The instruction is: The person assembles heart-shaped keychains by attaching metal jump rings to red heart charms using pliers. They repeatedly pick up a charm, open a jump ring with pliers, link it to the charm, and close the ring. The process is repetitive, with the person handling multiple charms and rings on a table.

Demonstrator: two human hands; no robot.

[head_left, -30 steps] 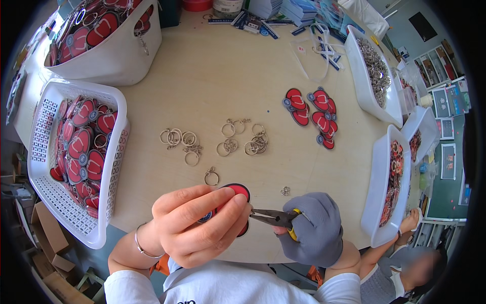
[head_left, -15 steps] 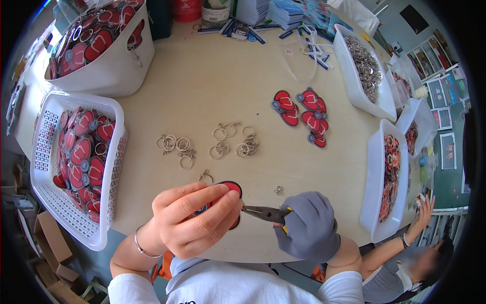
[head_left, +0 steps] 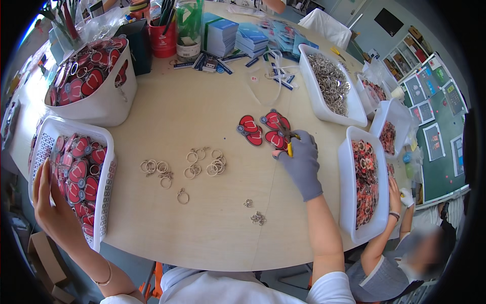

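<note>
Clutching one pair of pliers (head_left: 290, 148) in right hand (head_left: 304, 162) by flip-flop charms (head_left: 250, 124); spreading loose left hand (head_left: 55, 217) above one basket (head_left: 105, 195), worktop's (head_left: 182, 233) left edge.

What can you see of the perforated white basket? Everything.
The perforated white basket looks like plastic, with many small holes in its walls and a smooth rim. It stands upright, open-topped, at the left of the table, filled with red tags. The left hand overlaps its left side in view; whether they touch is unclear.
</note>
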